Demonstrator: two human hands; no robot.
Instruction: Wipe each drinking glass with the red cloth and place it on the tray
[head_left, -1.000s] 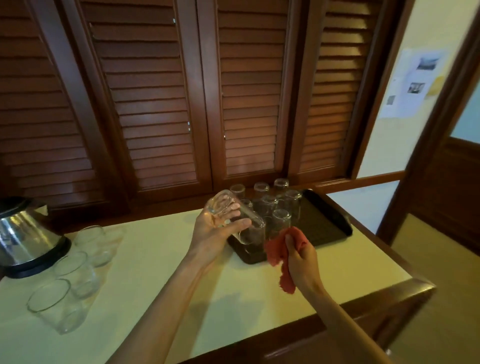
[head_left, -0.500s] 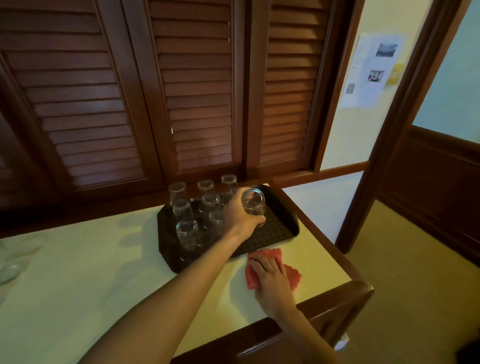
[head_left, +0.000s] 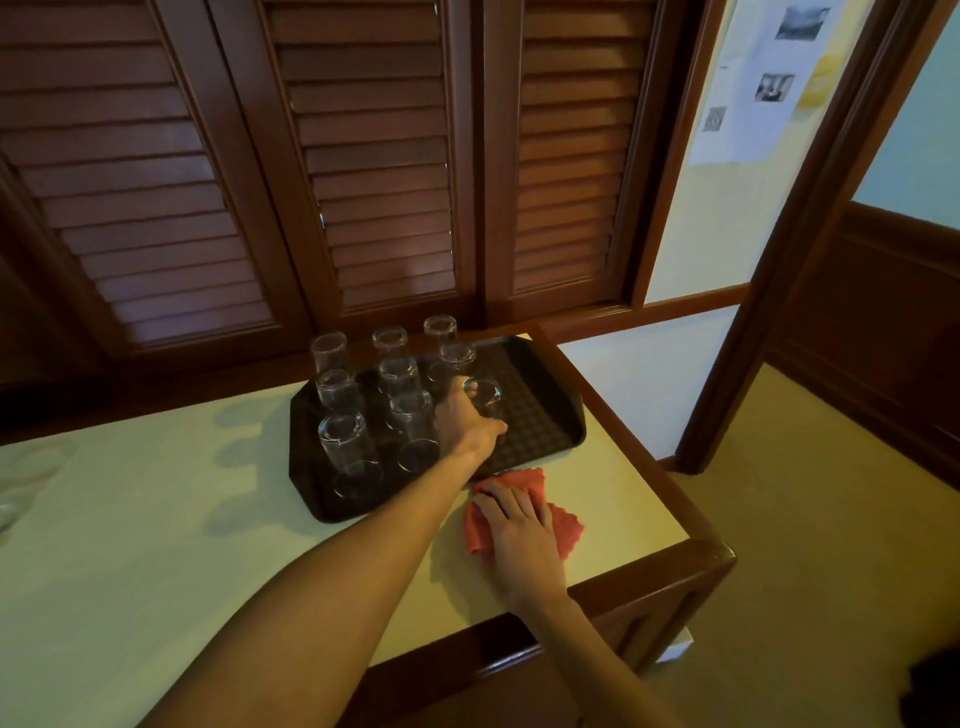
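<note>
left hand (head_left: 467, 423) grips a glass (head_left: 485, 397) upside down on the tray (head_left: 550, 410) | eight other glasses (head_left: 345, 447) stand upside down on it (left part) | right hand (head_left: 519, 530) rests flat on the cloth (head_left: 530, 480), on the table (head_left: 156, 519) just beside the tray

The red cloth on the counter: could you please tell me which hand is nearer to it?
Right. The right hand rests flat on the red cloth beside the tray. The left hand is farther back over the tray, gripping an upturned glass.
</note>
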